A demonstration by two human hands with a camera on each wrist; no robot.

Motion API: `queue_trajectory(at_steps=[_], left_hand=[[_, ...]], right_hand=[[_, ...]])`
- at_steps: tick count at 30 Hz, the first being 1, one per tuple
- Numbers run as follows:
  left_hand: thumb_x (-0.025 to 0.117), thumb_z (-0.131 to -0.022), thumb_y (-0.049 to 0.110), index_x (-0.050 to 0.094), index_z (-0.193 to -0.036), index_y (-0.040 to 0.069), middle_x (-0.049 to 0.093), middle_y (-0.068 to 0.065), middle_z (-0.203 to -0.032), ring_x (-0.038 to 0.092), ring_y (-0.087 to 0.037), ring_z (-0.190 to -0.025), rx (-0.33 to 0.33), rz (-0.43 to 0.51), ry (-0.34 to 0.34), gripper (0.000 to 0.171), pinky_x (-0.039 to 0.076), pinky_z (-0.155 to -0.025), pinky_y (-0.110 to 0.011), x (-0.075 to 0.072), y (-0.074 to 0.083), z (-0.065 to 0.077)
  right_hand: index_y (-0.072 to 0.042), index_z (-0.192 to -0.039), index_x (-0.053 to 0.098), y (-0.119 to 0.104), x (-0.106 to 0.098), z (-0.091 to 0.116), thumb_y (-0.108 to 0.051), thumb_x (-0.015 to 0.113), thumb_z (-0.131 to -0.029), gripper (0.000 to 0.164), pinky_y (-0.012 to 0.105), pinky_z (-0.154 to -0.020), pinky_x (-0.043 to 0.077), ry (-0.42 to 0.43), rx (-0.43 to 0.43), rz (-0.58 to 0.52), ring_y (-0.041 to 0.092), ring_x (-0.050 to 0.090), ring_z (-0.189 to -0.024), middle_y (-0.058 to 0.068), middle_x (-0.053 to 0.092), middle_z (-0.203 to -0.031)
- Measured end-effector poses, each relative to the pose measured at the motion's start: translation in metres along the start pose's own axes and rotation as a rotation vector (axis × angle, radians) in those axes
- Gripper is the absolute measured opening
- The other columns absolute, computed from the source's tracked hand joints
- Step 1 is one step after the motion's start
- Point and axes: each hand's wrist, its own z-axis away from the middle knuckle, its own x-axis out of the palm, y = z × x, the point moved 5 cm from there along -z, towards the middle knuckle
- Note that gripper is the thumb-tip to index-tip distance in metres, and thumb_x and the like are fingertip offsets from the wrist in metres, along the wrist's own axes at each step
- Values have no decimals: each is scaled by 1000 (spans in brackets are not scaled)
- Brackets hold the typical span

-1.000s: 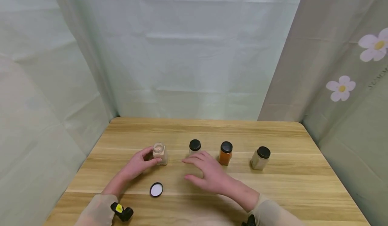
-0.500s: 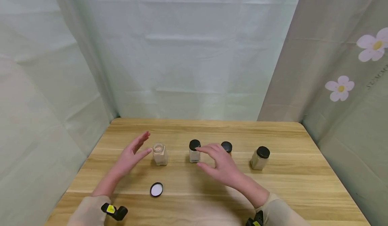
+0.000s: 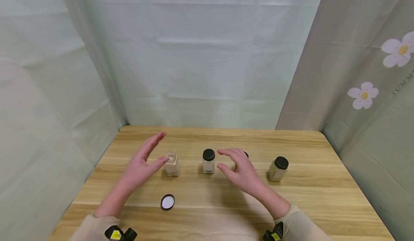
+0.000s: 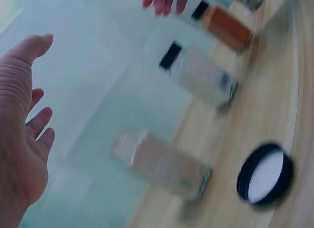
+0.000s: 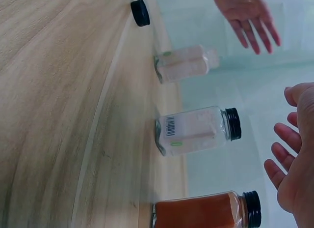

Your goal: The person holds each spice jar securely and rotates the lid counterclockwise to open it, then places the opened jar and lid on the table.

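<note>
The uncapped jar (image 3: 173, 167) stands upright on the wooden table (image 3: 200, 219), leftmost in a loose row of four, with pale contents showing through its clear wall. The left hand (image 3: 139, 171) is raised beside it, fingers extended and thumb spread, grasping nothing; the thumb crosses the jar's mouth in the head view, but the left wrist view shows the hand apart from the glass. Nearer the person, a black lid (image 3: 168, 202) lies on the wood with its white inner face up. To the right of the open jar stands a black-capped pale jar (image 3: 208, 163), a barcode low on its side. The right hand (image 3: 242, 172) hangs just right of that one, fingers slightly bent, thumb apart, with nothing in its grasp. Behind this hand, mostly hidden from the head camera, an orange-filled jar (image 5: 196, 212) has its black cap on. Farther right, well apart from both hands, is another capped pale jar (image 3: 277, 171). Pale cloth (image 3: 207, 65) hangs behind the table, with white flowers (image 3: 364, 95) printed on its right side.
</note>
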Motion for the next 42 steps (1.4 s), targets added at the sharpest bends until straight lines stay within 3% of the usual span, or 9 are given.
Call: queue_trajectory(at_steps=[3, 6, 10, 12, 18, 24, 28, 34, 42], left_hand=[[75, -96, 13, 40, -157, 30, 41, 7, -157, 33, -17, -147, 19, -21, -28, 72, 26, -114, -17, 13, 14, -1], [75, -96, 19, 41, -156, 37, 43, 12, -156, 35, -14, -146, 16, -37, -57, 71, 29, -117, -31, 28, 20, -2], [76, -95, 25, 41, -155, 38, 44, 12, -155, 37, -16, -144, 9, -17, -99, 71, 29, -115, -57, 51, 20, -4], [77, -95, 27, 40, -156, 38, 44, 9, -156, 38, -19, -144, -2, 8, -117, 72, 31, -113, -61, 65, 17, -7], [79, -92, 29, 37, -158, 31, 40, 1, -158, 40, -24, -144, -90, 69, -136, 78, 32, -115, -57, 100, -8, -14], [80, -92, 25, 35, -159, 19, 37, -8, -160, 40, -31, -144, -195, 82, -127, 81, 28, -119, -52, 123, -34, -20], [80, -92, 22, 36, -158, 9, 39, -12, -159, 41, -36, -143, -207, 73, -131, 81, 28, -118, -51, 132, -45, -25], [80, -91, 17, 41, -153, 1, 45, -16, -154, 47, -39, -137, -229, 90, -116, 75, 32, -116, -52, 141, -59, -29], [80, -89, 12, 51, -145, 2, 53, -14, -147, 53, -33, -133, -280, 109, -103, 64, 37, -114, -48, 146, -67, -30]], right_hand=[[-19, -137, 64, 2, 0, -1, -23, 76, -96, 43, 48, -103, 44, 12, 8, -4, 17, 52, -127, -7, 64, -132], [-19, -138, 63, 3, 0, -3, -21, 75, -96, 44, 48, -104, 44, 24, 10, -14, 18, 52, -127, -5, 64, -133], [-18, -139, 62, 3, 0, -6, -18, 75, -96, 45, 50, -102, 44, 43, 5, -29, 20, 53, -127, -1, 65, -134], [-18, -140, 62, 3, 0, -7, -16, 76, -95, 47, 50, -102, 45, 51, 7, -37, 21, 53, -127, 0, 64, -134], [-18, -145, 56, 7, 7, -11, -16, 74, -97, 52, 49, -107, 43, 47, 46, -106, 20, 49, -133, -3, 57, -143], [-25, -150, 50, 13, 21, -14, -23, 73, -98, 57, 51, -112, 38, -5, 130, -192, 20, 44, -138, -4, 51, -148], [-27, -151, 49, 20, 32, -18, -27, 76, -96, 61, 48, -114, 35, -26, 205, -212, 19, 41, -140, -5, 48, -150], [-19, -151, 49, 31, 48, -24, -31, 79, -92, 67, 50, -115, 33, -37, 313, -241, 23, 38, -142, -3, 44, -152], [-21, -148, 51, 39, 58, -24, -35, 80, -89, 67, 50, -114, 33, -54, 421, -271, 28, 37, -141, -2, 43, -150]])
